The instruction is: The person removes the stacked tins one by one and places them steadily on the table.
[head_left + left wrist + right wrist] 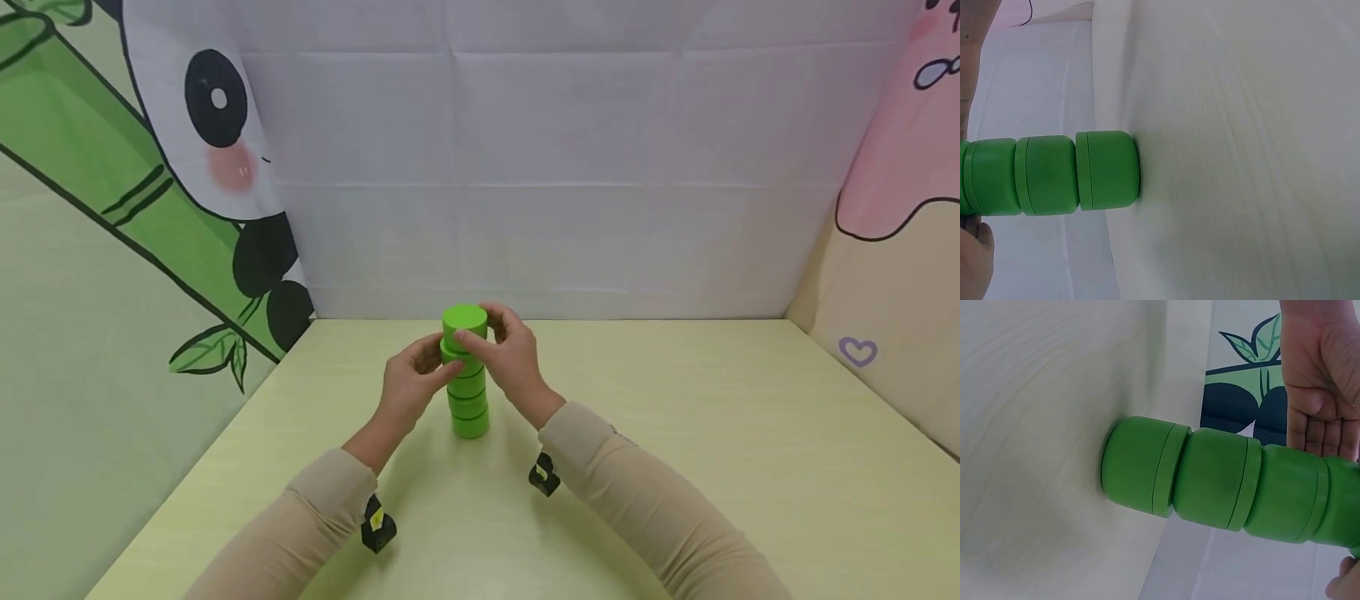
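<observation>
A tower of several green lidded round containers (468,406) stands on the table, its upper part leaning slightly left. My right hand (516,357) pinches the top container (465,318), thumb at the front and fingers round the far side. Just below, my left hand (408,382) holds the second container (468,361) from the left between thumb and fingers. The right wrist view has the lowest container (1138,464) resting on the tabletop, with my left palm (1319,381) beside the upper ones. Fingers behind the tower are partly hidden.
The pale yellow table (675,467) meets a white cloth backdrop (562,167) at its far edge. A panda and bamboo cloth (97,250) hangs at left, a pink and cream one (892,333) at right. Small black devices (378,527) hang under both wrists.
</observation>
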### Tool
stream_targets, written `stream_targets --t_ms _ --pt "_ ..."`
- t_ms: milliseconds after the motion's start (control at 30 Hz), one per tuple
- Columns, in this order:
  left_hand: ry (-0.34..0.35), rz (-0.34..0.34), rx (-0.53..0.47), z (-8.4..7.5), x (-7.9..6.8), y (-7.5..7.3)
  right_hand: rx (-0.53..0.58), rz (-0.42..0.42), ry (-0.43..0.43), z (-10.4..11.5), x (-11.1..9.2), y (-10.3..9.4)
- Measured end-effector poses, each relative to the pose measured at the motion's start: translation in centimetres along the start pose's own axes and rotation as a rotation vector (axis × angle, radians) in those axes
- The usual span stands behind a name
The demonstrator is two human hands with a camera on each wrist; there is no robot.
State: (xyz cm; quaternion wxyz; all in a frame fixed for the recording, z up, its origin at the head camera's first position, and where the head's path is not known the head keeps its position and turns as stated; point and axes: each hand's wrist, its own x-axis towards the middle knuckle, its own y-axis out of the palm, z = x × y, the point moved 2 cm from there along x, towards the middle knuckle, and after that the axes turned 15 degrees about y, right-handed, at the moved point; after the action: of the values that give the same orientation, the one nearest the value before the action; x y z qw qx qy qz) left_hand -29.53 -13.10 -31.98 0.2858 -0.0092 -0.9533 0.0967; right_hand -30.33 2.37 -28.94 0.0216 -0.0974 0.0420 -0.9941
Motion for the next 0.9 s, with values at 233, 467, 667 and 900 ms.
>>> stream_targets --t_ms 233,467,667,900 --pt "0.002 -0.002 -0.016 -0.2 0.0 0.1 -0.001 -0.034 0.001 -0.1 0.1 -0.8" --pt "-0.007 -0.006 -0.01 -0.1 -0.1 -0.2 0.007 -0.048 0.003 -0.2 0.0 -1.6" --pt "-0.007 -0.006 -0.017 0.0 -0.2 -0.2 0.002 -0.069 -0.009 -0.5 0.0 -2.6" --pt "0.001 -0.005 -0.016 0.0 0.0 -0.1 0.022 -0.085 0.001 -0.9 -0.1 -3.6"
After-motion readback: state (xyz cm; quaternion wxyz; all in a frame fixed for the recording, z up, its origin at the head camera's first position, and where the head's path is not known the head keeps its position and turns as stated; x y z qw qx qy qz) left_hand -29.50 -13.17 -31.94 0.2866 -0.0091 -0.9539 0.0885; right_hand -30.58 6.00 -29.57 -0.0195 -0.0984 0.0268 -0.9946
